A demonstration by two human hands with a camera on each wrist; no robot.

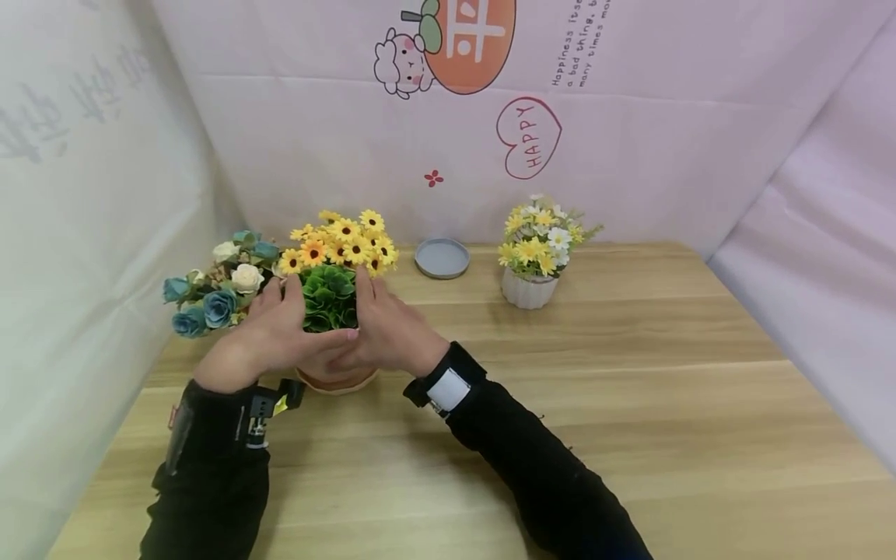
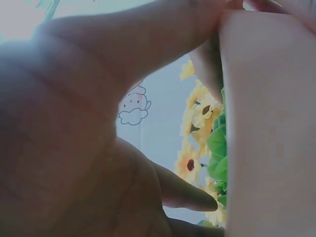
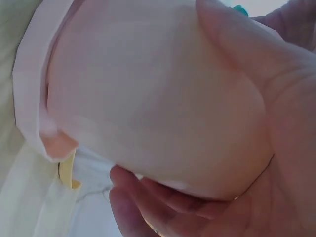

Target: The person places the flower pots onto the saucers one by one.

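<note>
Between both hands stands a potted plant with leafy green foliage [image 1: 327, 302]. Its pale, smooth flowerpot [image 3: 158, 98] fills much of the right wrist view. The left hand [image 1: 269, 334] holds the pot's left side, its thumb reaching across the front and its other fingers near the leaves. From the right, the right hand [image 1: 392, 327] grips the pot, its fingers curled underneath in its wrist view and its thumb on the wall. Under the hands in the head view shows a pinkish saucer [image 1: 341, 386] with a wavy rim; its middle is hidden.
Yellow flowers [image 1: 350, 237] with dark centres stand right behind the plant. Blue and white roses [image 1: 220, 299] are at the left, by the curtain. A grey round saucer [image 1: 442, 260] lies at the back. Daisies in a white ribbed pot [image 1: 530, 291] stand right of it.
</note>
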